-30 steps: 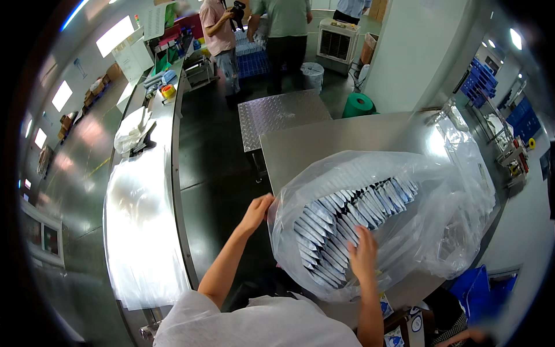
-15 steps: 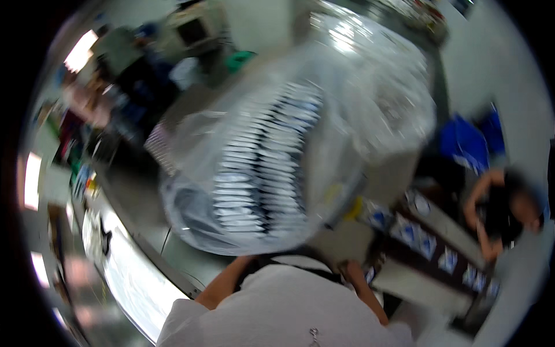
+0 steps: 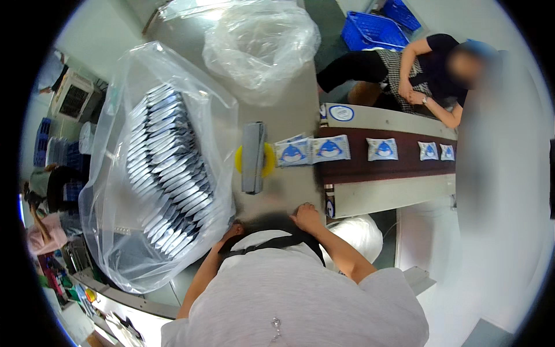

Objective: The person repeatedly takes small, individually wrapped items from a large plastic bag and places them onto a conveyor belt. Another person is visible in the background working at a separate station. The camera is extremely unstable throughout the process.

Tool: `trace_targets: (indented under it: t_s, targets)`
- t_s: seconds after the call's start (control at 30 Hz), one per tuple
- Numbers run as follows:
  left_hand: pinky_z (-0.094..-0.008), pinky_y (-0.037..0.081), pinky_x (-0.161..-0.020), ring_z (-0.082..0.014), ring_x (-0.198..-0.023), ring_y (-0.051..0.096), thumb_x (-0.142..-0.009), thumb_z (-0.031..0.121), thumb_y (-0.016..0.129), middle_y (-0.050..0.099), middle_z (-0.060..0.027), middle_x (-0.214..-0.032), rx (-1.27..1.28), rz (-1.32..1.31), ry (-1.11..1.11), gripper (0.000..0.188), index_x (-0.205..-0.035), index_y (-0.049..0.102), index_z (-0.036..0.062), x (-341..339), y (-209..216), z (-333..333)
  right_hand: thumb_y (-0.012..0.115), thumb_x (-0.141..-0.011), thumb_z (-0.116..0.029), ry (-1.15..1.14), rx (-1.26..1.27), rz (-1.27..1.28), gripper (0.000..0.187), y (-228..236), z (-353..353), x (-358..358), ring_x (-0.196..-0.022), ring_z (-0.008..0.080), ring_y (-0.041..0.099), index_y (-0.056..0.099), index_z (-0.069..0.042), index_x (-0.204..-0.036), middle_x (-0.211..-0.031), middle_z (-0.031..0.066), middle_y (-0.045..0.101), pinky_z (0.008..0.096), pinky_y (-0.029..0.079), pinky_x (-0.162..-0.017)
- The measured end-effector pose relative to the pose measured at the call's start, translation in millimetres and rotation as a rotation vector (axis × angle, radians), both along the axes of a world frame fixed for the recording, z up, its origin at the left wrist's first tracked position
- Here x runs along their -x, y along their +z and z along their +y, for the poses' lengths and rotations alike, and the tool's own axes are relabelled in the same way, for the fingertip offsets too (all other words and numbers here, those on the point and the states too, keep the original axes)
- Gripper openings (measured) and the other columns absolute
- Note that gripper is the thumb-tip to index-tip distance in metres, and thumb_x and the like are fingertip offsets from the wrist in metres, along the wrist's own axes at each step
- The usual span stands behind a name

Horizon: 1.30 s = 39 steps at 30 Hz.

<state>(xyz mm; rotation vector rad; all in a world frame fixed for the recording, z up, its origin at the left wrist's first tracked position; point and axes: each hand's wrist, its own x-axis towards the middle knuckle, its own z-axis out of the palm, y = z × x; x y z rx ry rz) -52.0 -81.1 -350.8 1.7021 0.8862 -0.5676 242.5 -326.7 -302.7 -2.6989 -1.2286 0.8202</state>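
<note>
My left hand [image 3: 232, 231] is at the near table edge, beside the lower right side of a large clear plastic bag [image 3: 107, 231]; its fingers are mostly hidden. Inside the bag, packets [image 3: 170, 168] with silvery-white edges stand in two tight, curving rows. My right hand [image 3: 307, 217] rests on the near edge of the metal table [image 3: 272, 211], fingers loosely extended and holding nothing. Ahead of it, a few white packets with a blue whale picture [image 3: 330, 149] lie where the conveyor meets the table. A grey bar [image 3: 253, 157] lies across a yellow round thing [image 3: 269, 161] between bag and packets.
The dark red conveyor belt [image 3: 410, 169] on the right carries several spaced packets [image 3: 383, 149]. Beyond it sits another person [image 3: 430, 75], near blue baskets [image 3: 373, 32]. Crumpled clear plastic [image 3: 263, 43] covers the far table. A white sack [image 3: 357, 237] stands below the conveyor.
My view has swung right, so the filled bag now appears farther left and the conveyor nearer the middle. The picture is sharper. Both hands stay near the table edge.
</note>
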Motion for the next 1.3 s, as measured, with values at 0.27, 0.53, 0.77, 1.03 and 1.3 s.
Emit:
trace_targets:
  t_s: [0.27,0.53,0.77,1.03,1.3]
  targets:
    - [-0.0382,0.048,-0.067,-0.0266,-0.071,0.062,-0.083,0.011,0.057,0.062,-0.0101,-0.076,0.028,0.008,-0.084,0.007,-0.082,0.059,0.0041,-37.2,-7.2,0.2,0.064,-0.073,-0.007,-0.021,-0.501,-0.005,0.034,116.1,13.9,-240.4,-0.103,0.0323,0.056,0.061,-0.009,-0.107,-0.107,0.0127,0.060,0.0405,0.044,-0.089]
    - [-0.0426,0.051,-0.074,-0.0361,-0.082,0.063,-0.083,0.011,0.054,0.064,-0.0168,-0.086,-0.328,-0.279,-0.544,0.012,-0.090,0.061,0.0047,-149.6,64.5,-18.9,0.080,-0.061,-0.032,0.354,0.036,0.093,0.050,103.8,24.6,-313.5,-0.113,0.0258,0.050,0.061,-0.013,-0.103,-0.110,0.0045,0.057,0.0453,0.042,-0.088]
    - [-0.0403,0.049,-0.080,-0.0304,-0.096,0.058,-0.078,0.018,0.056,0.056,-0.0177,-0.108,-1.021,-0.635,-0.726,0.026,-0.098,0.059,0.0026,-278.6,65.3,-111.3,0.064,-0.078,-0.024,1.099,-0.107,-0.363,0.025,36.1,119.4,-198.9,-0.105,0.0260,0.052,0.067,-0.011,-0.098,-0.109,0.0068,0.062,0.0471,0.037,-0.097]
    - [-0.0434,0.048,-0.084,-0.0300,-0.100,0.056,-0.064,0.027,0.079,0.056,-0.0115,-0.106,-0.488,-0.250,-0.729,0.045,-0.098,0.062,0.0027,-240.8,44.3,-106.9,0.066,-0.076,-0.028,1.092,0.148,-0.146,0.029,44.6,125.8,-205.3,-0.117,0.0282,0.047,0.070,-0.008,-0.097,-0.116,0.0096,0.058,0.0499,0.031,-0.101]
    - [-0.0332,0.045,-0.087,-0.0152,-0.098,0.057,-0.079,0.032,0.075,0.062,-0.0031,-0.107,0.693,-0.319,0.348,0.043,-0.111,0.060,0.0067,-194.4,38.8,-74.1,0.079,-0.055,-0.053,0.502,0.130,0.037,0.093,39.8,162.7,-244.4,-0.128,0.0370,0.037,0.047,-0.008,-0.130,-0.135,0.0212,0.042,0.0566,0.029,-0.103]
